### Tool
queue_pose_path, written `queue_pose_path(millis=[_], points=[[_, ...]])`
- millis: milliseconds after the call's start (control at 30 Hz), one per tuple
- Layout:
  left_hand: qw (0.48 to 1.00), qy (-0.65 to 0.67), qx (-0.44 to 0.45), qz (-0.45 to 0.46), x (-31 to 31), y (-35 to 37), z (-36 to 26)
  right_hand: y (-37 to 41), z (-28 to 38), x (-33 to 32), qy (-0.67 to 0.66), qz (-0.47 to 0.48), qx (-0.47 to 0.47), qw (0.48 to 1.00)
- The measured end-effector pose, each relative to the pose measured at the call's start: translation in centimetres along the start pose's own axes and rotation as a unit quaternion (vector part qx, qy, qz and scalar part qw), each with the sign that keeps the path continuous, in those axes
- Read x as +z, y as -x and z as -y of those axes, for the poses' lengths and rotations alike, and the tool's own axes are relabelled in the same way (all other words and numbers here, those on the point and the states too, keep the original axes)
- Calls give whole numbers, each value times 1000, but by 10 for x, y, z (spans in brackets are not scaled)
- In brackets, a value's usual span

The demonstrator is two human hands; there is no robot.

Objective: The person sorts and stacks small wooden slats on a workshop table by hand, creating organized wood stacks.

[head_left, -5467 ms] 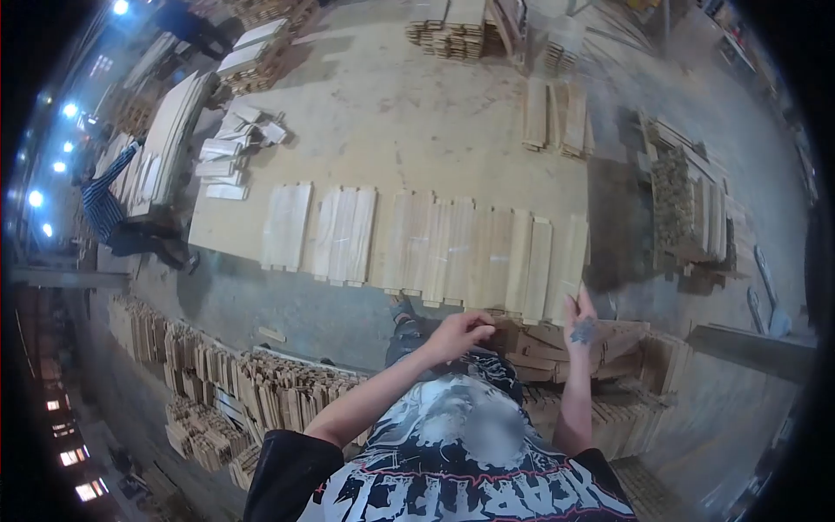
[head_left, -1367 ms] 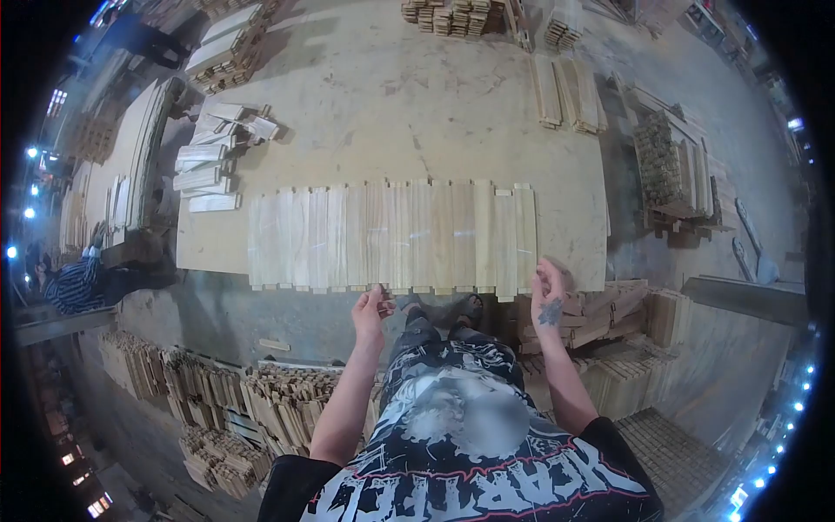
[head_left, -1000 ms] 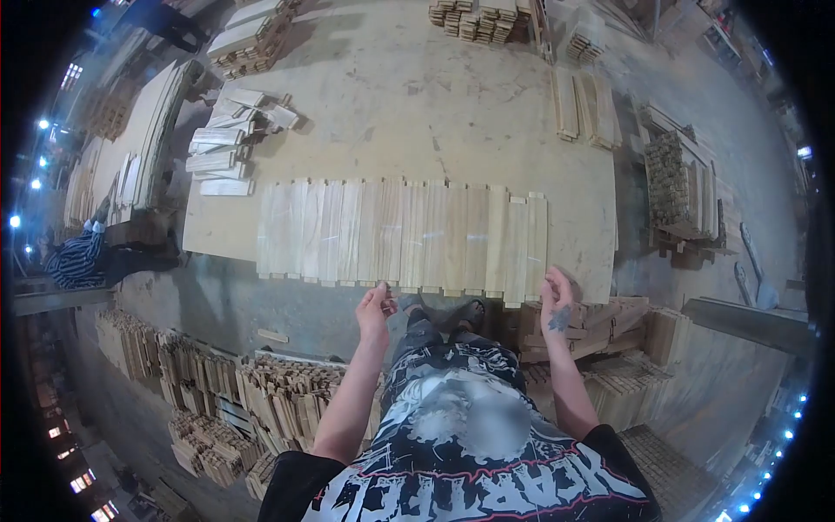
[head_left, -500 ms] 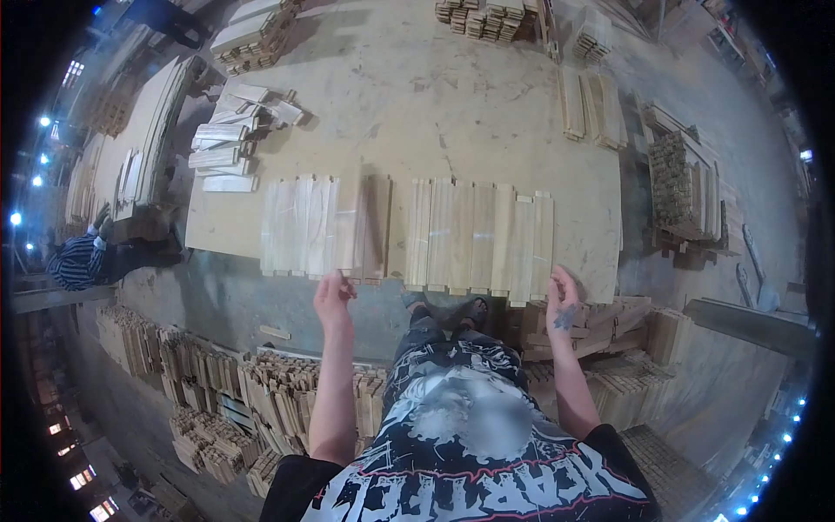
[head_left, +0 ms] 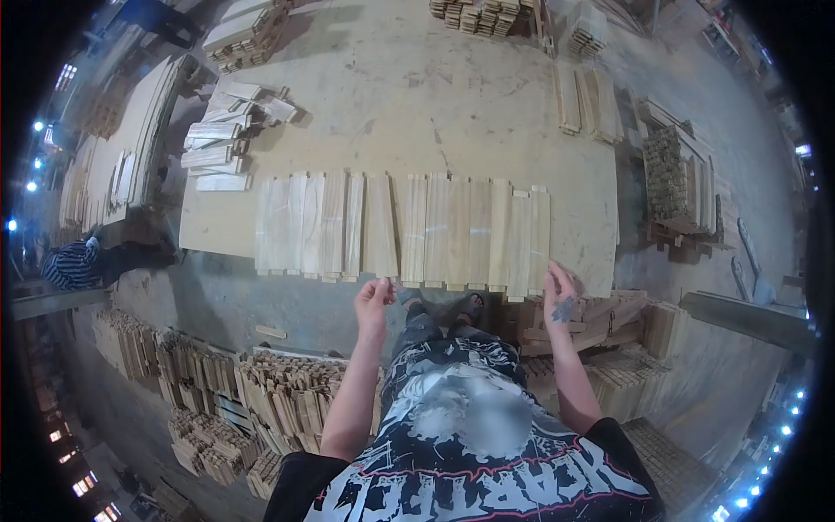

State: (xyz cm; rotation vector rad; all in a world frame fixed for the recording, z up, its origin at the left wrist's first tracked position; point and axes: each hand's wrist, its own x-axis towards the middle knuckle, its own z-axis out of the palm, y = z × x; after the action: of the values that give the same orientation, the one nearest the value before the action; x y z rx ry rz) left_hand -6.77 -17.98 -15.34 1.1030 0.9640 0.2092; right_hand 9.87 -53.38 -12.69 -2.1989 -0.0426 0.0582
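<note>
Two groups of pale wooden slats lie side by side on a large sheet-topped table (head_left: 487, 113): a left group (head_left: 296, 226) and a right group (head_left: 470, 235). Between them one slightly slanted wooden slat (head_left: 380, 226) lies near the right group. My left hand (head_left: 376, 300) is closed at its near end, fingertips pinched on it. My right hand (head_left: 561, 289) is at the right side of the right group, fingers stretched toward the outermost slat (head_left: 540, 239); whether they touch it is hard to tell.
Loose white-faced pieces (head_left: 217, 148) lie in a heap at the table's left. More boards (head_left: 591, 100) rest at its far right. Stacked wood (head_left: 678, 178) stands right of the table, and rows of upright pieces (head_left: 287, 391) behind me. Another person (head_left: 74, 261) works at the left.
My left hand has moved right along the table's near edge. The slat by it now lies flat, apart from the left group. My right hand has barely moved.
</note>
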Motion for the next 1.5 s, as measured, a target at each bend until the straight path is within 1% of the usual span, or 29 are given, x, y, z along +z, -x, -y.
queue_pose_path(millis=[67,167,233,267,300,400,433,467,533,633,733,833,933,967,1033,1067,1100,1133,1167,1200,1267,1367,1400,1500], points=[[999,-31,22,23,2,2,3,0,0,1,7,1,11,1000],[995,-72,35,55,-9,-3,5,2,-7,5,10,-13,-18,1000],[992,-93,30,83,-18,-4,4,8,-4,7,-9,-16,19,1000],[991,-103,26,84,-22,-3,3,10,-2,10,-20,-18,38,999],[990,-112,21,84,-28,-2,5,14,3,8,-9,-11,28,1000],[988,-129,10,89,-44,9,5,34,6,6,-28,0,41,999],[987,-132,8,91,-46,13,3,39,2,8,-24,-6,13,1000],[984,-158,6,85,-48,13,1,44,-1,6,-27,-4,27,999],[975,-209,3,73,-43,15,-14,48,18,2,-34,2,54,998],[988,-147,-23,30,-17,16,-41,51,-7,16,-113,-22,96,989],[986,-153,22,68,-15,2,-33,49,-7,23,-179,-19,206,962],[986,-160,20,34,-12,9,-39,46,12,8,-186,4,199,962],[980,-195,5,30,2,13,-29,45,12,7,-234,73,199,949],[970,-242,18,35,6,8,-20,47,7,12,-182,84,194,960],[971,-236,8,43,16,8,-14,50,-9,28,-76,107,179,975],[972,-232,4,47,19,6,-14,52,-12,32,-107,100,192,970],[980,-188,-8,68,15,4,-11,54,-8,35,-136,94,206,964],[980,-185,-18,70,15,8,-16,55,5,36,-166,88,220,957],[980,-182,-29,74,14,12,-22,54,16,29,-162,104,264,945],[980,-180,-40,77,14,15,-29,53,33,21,-192,105,267,939],[978,-190,-35,80,25,24,-31,51,55,10,-250,111,272,922],[977,-197,-34,74,39,27,-22,51,37,21,-190,182,248,932],[977,-198,-34,72,42,24,-18,51,35,28,-182,174,234,939],[955,-293,-15,37,38,15,-12,50,33,51,-142,150,182,961]])
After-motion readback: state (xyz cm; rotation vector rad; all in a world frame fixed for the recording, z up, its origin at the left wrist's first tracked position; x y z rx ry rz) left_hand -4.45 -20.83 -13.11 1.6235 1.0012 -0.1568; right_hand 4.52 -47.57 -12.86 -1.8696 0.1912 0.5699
